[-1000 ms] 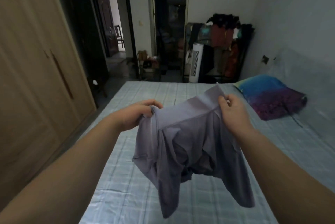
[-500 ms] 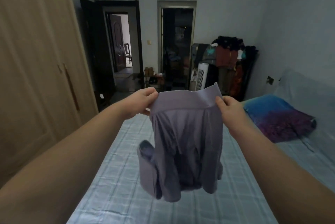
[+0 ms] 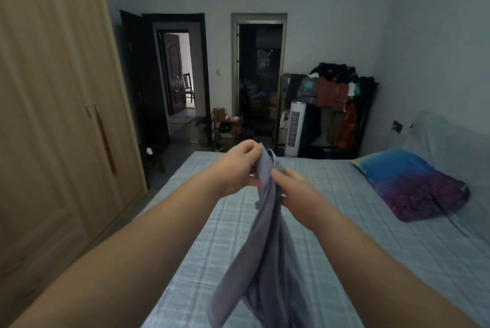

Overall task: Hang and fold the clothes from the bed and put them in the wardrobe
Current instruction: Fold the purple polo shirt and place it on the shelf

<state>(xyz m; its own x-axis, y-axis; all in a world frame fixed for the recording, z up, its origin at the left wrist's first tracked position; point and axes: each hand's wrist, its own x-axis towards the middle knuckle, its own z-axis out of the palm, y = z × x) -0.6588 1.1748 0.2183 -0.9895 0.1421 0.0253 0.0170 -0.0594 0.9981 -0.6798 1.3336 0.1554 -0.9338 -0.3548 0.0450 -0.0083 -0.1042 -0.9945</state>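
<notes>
A pair of grey-lilac shorts (image 3: 265,253) hangs in the air over the bed (image 3: 371,261), folded lengthwise into a narrow strip. My left hand (image 3: 238,165) pinches the waistband at the top. Just below and to the right, my right hand (image 3: 294,189) grips the same bunched fabric, and the two hands almost touch. The legs of the shorts dangle down towards the checked light-blue sheet. The beige wardrobe (image 3: 53,128) fills the left side, and its doors are closed.
A blue and purple pillow (image 3: 408,181) lies at the bed's right side. Beyond the foot of the bed stand a white tower fan (image 3: 293,128), a rack heaped with clothes (image 3: 336,104), a small shoe shelf (image 3: 225,126) and two open doorways.
My hands have come together, folding the spread waistband in half, so the shorts now hang as a narrow strip. The view has tilted up a little.
</notes>
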